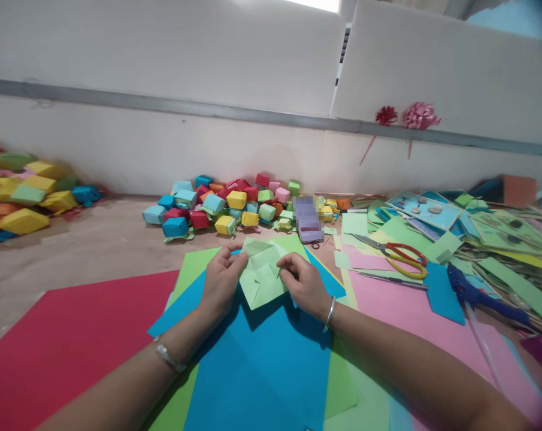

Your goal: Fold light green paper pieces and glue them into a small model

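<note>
Between my two hands is a light green sheet of folded paper (265, 272), creased, with flaps standing up along its edges. My left hand (222, 276) pinches its left side between thumb and fingers. On the opposite side, my right hand (303, 281) grips the right edge with thumb and forefinger. The folded paper is held just above a large blue sheet (262, 365), and its shadow falls on that sheet. Green sheets (342, 383) lie beneath the blue one.
Several small folded paper boxes (214, 205) are heaped near the wall, with larger paper shapes (23, 191) at far left. A red sheet (86, 335) lies left. Rightward are scissors (399, 254), a blue glue gun (481, 296), pink paper (387, 305) and paper scraps. A phone-like object (307, 218) stands behind.
</note>
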`<state>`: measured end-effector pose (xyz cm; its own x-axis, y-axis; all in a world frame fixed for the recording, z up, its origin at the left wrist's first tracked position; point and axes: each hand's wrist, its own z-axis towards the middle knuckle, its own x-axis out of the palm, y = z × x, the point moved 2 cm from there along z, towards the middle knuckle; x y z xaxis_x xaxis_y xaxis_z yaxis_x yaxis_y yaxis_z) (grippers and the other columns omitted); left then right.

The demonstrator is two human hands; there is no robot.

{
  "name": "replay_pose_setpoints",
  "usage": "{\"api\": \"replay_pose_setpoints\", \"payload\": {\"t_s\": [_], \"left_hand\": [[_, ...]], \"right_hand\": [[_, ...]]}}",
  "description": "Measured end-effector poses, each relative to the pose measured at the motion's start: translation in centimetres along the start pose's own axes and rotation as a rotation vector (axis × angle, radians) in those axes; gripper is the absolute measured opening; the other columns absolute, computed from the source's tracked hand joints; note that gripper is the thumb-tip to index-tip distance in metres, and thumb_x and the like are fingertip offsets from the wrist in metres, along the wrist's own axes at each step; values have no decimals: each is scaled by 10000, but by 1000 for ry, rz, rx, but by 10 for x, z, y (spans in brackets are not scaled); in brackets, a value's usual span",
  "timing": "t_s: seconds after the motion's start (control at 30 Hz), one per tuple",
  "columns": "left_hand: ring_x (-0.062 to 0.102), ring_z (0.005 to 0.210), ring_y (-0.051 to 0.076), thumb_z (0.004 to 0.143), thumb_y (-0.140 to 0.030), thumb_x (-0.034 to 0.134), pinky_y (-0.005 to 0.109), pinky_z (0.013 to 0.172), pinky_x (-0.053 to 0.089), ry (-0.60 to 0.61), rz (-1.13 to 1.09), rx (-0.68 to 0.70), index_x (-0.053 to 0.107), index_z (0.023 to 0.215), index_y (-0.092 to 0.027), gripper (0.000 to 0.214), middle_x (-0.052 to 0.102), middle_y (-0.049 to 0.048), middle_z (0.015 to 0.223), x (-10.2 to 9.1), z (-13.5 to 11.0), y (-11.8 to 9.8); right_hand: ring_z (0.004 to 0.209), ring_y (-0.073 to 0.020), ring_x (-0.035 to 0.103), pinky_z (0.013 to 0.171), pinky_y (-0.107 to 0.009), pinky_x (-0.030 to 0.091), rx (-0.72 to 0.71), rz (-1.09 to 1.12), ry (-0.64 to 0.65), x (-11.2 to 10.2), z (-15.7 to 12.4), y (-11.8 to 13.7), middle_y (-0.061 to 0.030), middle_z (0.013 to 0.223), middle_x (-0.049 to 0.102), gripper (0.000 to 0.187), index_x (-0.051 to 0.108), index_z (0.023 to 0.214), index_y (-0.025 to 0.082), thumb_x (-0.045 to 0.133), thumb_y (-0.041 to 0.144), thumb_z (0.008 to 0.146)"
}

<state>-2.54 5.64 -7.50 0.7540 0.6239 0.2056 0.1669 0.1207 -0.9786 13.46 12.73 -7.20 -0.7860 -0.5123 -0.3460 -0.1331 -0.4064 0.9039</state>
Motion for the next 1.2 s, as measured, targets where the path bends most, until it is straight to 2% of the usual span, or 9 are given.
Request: {"api": "replay_pose_setpoints", "payload": {"t_s": [0.17, 0.37, 0.53, 0.67, 0.77, 0.87, 0.97, 1.07, 1.2], "left_hand": [[546, 412, 132, 623, -335, 754, 220, 435, 395, -46, 3, -1, 563, 1081, -172, 522, 603, -66, 535, -1, 1, -2], [482, 399, 112, 625, -372, 729, 206, 417, 374, -44, 10, -1, 494, 934, -229, 413, 571, -92, 506, 0, 2, -2], [467, 429, 89, 589, -370, 774, 194, 440, 351, 123, 67, -20, 558, 840, -205, 370, 550, -83, 524, 5, -1, -4], [529, 489, 116, 570, -378, 807, 219, 473, 387, 286, 127, -46, 630, 819, -173, 368, 600, -38, 578, 10, -7, -6], [538, 506, 117, 607, -378, 804, 217, 483, 389, 326, 156, -39, 630, 964, -179, 444, 594, -52, 602, 11, -9, -9], [577, 547, 135, 625, -362, 802, 230, 513, 427, 313, 141, -43, 541, 1158, -196, 616, 603, -63, 640, 10, -9, -12], [616, 613, 154, 607, -346, 808, 247, 556, 466, 250, 126, -39, 501, 1191, -194, 678, 649, -33, 714, 8, -6, -10], [610, 606, 150, 604, -351, 795, 247, 554, 465, 177, 161, 37, 516, 1125, -204, 609, 655, -21, 739, 5, -2, -6], [615, 686, 176, 643, -375, 757, 280, 611, 490, 93, 266, 187, 551, 889, -217, 358, 622, -1, 760, 3, 0, -5]], "right_hand": [[586, -130, 490, 580, -256, 378, -10, -2, 19, 1, 0, 0, 31, 667, 545, 131, 574, 882, 201, 492, 265, 802], [606, -132, 513, 589, -256, 398, -9, -22, 18, 1, -1, 2, 18, 682, 575, 138, 613, 880, 196, 523, 277, 813], [785, -158, 594, 649, -255, 454, -67, 22, -54, -3, 2, 8, -45, 865, 653, 160, 643, 780, 196, 542, 308, 832], [626, -121, 525, 578, -238, 419, 0, 152, -18, -2, 4, 3, 6, 723, 614, 163, 679, 871, 191, 600, 263, 749], [607, -121, 525, 579, -240, 422, 70, 199, -20, -1, 7, -2, 13, 658, 610, 122, 677, 788, 184, 595, 259, 735], [649, -134, 545, 626, -257, 445, 69, 177, -173, -7, 10, -6, -6, 703, 644, 119, 669, 757, 179, 595, 270, 735], [642, -129, 516, 616, -258, 436, 67, 195, -286, -12, 13, -8, -7, 722, 637, 157, 678, 789, 172, 599, 296, 735], [595, -111, 467, 563, -245, 413, 106, 232, -223, -10, 13, -8, -5, 734, 645, 232, 721, 874, 173, 658, 334, 719], [576, -99, 459, 549, -241, 415, 141, 275, -111, -3, 10, -9, -18, 778, 688, 276, 759, 932, 181, 697, 297, 689]]}}
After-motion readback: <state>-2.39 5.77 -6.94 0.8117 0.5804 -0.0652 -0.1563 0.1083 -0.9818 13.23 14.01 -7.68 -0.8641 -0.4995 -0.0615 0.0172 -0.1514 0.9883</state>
